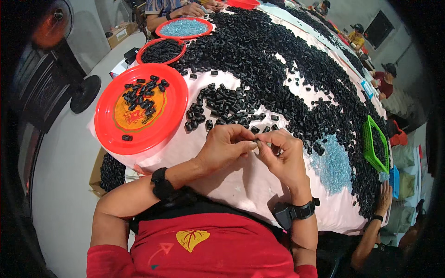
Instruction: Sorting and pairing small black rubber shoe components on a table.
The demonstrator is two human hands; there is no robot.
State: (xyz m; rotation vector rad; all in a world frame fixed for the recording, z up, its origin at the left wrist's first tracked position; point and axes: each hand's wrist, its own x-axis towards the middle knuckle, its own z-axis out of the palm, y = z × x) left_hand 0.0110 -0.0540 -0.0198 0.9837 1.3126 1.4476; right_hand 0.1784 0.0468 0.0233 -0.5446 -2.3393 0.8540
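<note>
My left hand (225,147) and my right hand (283,153) meet above the near edge of the cloth-covered table, thumbs and fingertips pinched together. Between the fingertips is a small dark piece (256,140), mostly hidden; its exact kind cannot be made out. Just beyond my hands lies a loose group of small black hollow plastic parts (227,99). To the left, a large red plate (105,121) holds several more of these black parts. Small clear bluish pieces (331,164) are heaped to the right of my right hand.
A big mound of black parts (250,41) spreads across the pink cloth (241,185). Red trays of bluish pieces (183,28) and dark pieces (162,52) stand far left. A green basket (374,143) is at the right. Other people work around the table; a co-worker's hand (384,197) reaches in right.
</note>
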